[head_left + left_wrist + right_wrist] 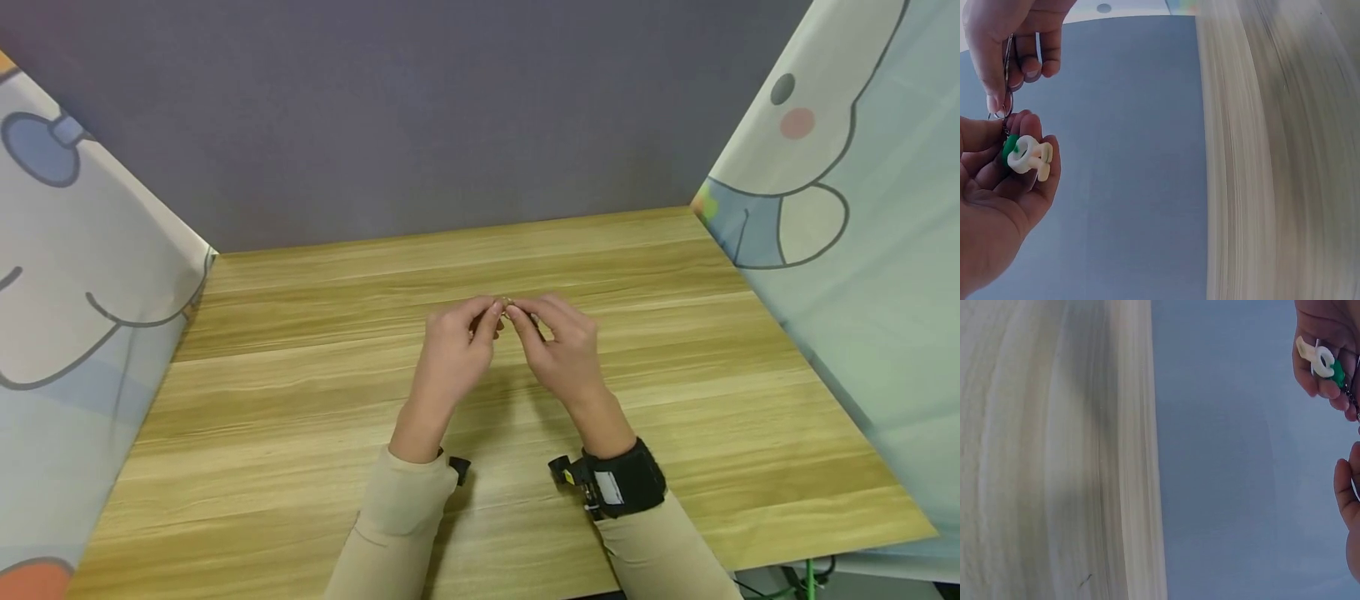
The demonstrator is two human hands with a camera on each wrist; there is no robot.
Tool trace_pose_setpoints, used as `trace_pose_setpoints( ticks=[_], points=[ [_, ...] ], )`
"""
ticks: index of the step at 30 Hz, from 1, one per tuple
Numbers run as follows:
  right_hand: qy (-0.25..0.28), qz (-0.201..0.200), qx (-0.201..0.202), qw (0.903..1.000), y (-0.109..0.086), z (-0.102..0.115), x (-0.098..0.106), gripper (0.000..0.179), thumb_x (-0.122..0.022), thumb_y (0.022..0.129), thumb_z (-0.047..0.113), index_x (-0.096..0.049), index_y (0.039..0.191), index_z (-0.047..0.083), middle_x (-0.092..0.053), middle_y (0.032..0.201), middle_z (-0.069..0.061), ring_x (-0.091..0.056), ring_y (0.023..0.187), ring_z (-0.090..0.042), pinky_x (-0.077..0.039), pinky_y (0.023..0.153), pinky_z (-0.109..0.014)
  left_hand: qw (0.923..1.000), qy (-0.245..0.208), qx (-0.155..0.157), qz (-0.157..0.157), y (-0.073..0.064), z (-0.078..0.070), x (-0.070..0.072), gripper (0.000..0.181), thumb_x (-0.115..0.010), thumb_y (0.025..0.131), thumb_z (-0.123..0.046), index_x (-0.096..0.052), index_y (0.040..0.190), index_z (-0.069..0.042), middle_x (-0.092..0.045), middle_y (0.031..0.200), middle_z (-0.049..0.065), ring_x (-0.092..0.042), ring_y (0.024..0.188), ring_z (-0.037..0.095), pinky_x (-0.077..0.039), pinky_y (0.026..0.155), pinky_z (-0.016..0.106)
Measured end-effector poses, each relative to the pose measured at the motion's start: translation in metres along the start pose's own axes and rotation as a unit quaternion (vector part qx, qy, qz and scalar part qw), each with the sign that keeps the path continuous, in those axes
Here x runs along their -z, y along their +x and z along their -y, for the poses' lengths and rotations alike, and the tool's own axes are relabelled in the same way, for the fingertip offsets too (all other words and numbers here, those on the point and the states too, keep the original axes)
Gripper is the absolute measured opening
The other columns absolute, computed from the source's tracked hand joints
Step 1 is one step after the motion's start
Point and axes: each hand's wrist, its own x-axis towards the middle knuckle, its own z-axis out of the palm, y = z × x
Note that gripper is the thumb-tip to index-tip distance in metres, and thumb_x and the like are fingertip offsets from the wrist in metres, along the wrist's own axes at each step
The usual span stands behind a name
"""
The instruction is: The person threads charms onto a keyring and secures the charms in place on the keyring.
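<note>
My left hand (456,343) and right hand (564,343) meet fingertip to fingertip above the table. A small keychain figure (1025,154), white and green with pale legs, hangs by a short chain against the curled fingers of my left hand. Thumb and finger of that hand pinch the keychain at its chain end. From the other side, my right hand pinches the thin metal ring (506,303) joined to it. Slim metal pieces show along the right hand's fingers in the left wrist view; their kind is unclear. The right wrist view also catches the figure (1323,361).
Beneath the hands lies a wood-grain table (300,400). A grey panel (450,117) rises along its far edge. Cartoon-printed cloths hang at the left (97,250) and right (862,317). Cables (810,575) show below the front right corner.
</note>
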Motion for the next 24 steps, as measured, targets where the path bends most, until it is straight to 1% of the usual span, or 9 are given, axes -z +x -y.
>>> trace_pose_setpoints(
  ticks=[2, 5, 7, 11, 14, 16, 19, 21, 24],
  points=[
    [0.000, 0.008, 0.000, 1.0000, 0.000, -0.001, 0.000, 0.010, -0.075, 0.097, 0.001, -0.079, 0.099, -0.007, -0.078, 0.087, -0.020, -0.076, 0.076, -0.030, -0.064, 0.066, -0.038, 0.9999, 0.012, -0.008, 0.000, 0.000, 0.001, 0.001, 0.027, -0.057, 0.110, -0.010, -0.078, 0.097, 0.000, -0.073, 0.078, 0.012, -0.065, 0.065, 0.018, -0.055, 0.059, 0.028],
    [0.005, 0.022, 0.000, 0.9998, 0.001, -0.001, 0.002, 0.008, -0.076, 0.095, -0.001, -0.079, 0.100, -0.007, -0.078, 0.089, -0.020, -0.077, 0.077, -0.030, -0.064, 0.067, -0.038, 0.9994, 0.030, -0.018, 0.001, 0.001, 0.002, 0.002, 0.027, -0.057, 0.110, -0.010, -0.077, 0.094, -0.001, -0.072, 0.077, 0.011, -0.062, 0.062, 0.017, -0.053, 0.058, 0.027],
    [0.013, 0.029, -0.002, 0.9995, 0.001, -0.002, 0.004, 0.008, -0.078, 0.093, -0.003, -0.079, 0.100, -0.007, -0.078, 0.088, -0.019, -0.076, 0.077, -0.029, -0.063, 0.067, -0.037, 0.9987, 0.044, -0.027, 0.004, 0.001, 0.003, 0.003, 0.026, -0.057, 0.110, -0.008, -0.077, 0.095, 0.001, -0.073, 0.078, 0.012, -0.063, 0.062, 0.018, -0.055, 0.058, 0.028],
    [0.030, 0.040, -0.004, 0.9987, 0.002, -0.004, 0.008, 0.010, -0.079, 0.089, -0.007, -0.080, 0.099, -0.005, -0.078, 0.086, -0.017, -0.073, 0.073, -0.025, -0.061, 0.065, -0.034, 0.9950, 0.085, -0.052, 0.013, 0.001, 0.003, 0.006, 0.023, -0.059, 0.109, -0.006, -0.078, 0.102, 0.004, -0.076, 0.084, 0.013, -0.066, 0.066, 0.019, -0.057, 0.060, 0.031],
    [0.041, 0.054, -0.013, 0.9976, 0.003, -0.005, 0.012, 0.011, -0.080, 0.089, -0.007, -0.081, 0.100, -0.004, -0.078, 0.086, -0.017, -0.071, 0.071, -0.023, -0.058, 0.064, -0.029, 0.9926, 0.100, -0.065, 0.024, 0.001, 0.003, 0.008, 0.021, -0.059, 0.108, -0.006, -0.078, 0.105, 0.004, -0.077, 0.086, 0.013, -0.067, 0.068, 0.019, -0.058, 0.062, 0.030],
    [0.047, 0.062, -0.026, 0.9966, 0.004, -0.005, 0.014, 0.011, -0.079, 0.090, -0.007, -0.081, 0.101, -0.004, -0.078, 0.087, -0.017, -0.069, 0.070, -0.021, -0.054, 0.064, -0.024, 0.9938, 0.090, -0.056, 0.033, 0.001, 0.004, 0.010, 0.021, -0.059, 0.109, -0.008, -0.078, 0.105, 0.002, -0.076, 0.086, 0.011, -0.067, 0.068, 0.018, -0.058, 0.062, 0.030],
    [0.060, 0.071, -0.057, 0.9940, 0.004, -0.005, 0.017, 0.013, -0.078, 0.091, -0.007, -0.081, 0.103, -0.003, -0.079, 0.090, -0.016, -0.067, 0.071, -0.020, -0.050, 0.066, -0.019, 0.9968, 0.057, -0.026, 0.049, 0.001, 0.003, 0.011, 0.023, -0.059, 0.110, -0.013, -0.078, 0.103, -0.001, -0.075, 0.084, 0.010, -0.068, 0.070, 0.018, -0.059, 0.064, 0.029],
    [0.079, 0.078, -0.084, 0.9903, 0.003, -0.004, 0.018, 0.014, -0.076, 0.092, -0.008, -0.081, 0.104, -0.003, -0.079, 0.091, -0.015, -0.065, 0.071, -0.018, -0.047, 0.066, -0.017, 0.9978, 0.036, -0.002, 0.057, 0.001, 0.003, 0.011, 0.023, -0.059, 0.110, -0.015, -0.078, 0.104, -0.002, -0.075, 0.084, 0.010, -0.069, 0.072, 0.020, -0.059, 0.065, 0.029],
    [0.114, 0.082, -0.126, 0.9820, 0.001, -0.003, 0.019, 0.014, -0.074, 0.094, -0.008, -0.081, 0.105, -0.002, -0.079, 0.092, -0.016, -0.063, 0.075, -0.011, -0.046, 0.068, -0.016, 0.9976, 0.017, 0.021, 0.064, 0.001, 0.002, 0.011, 0.023, -0.060, 0.109, -0.017, -0.078, 0.107, -0.003, -0.075, 0.086, 0.009, -0.070, 0.075, 0.021, -0.061, 0.068, 0.031]
  ],
)
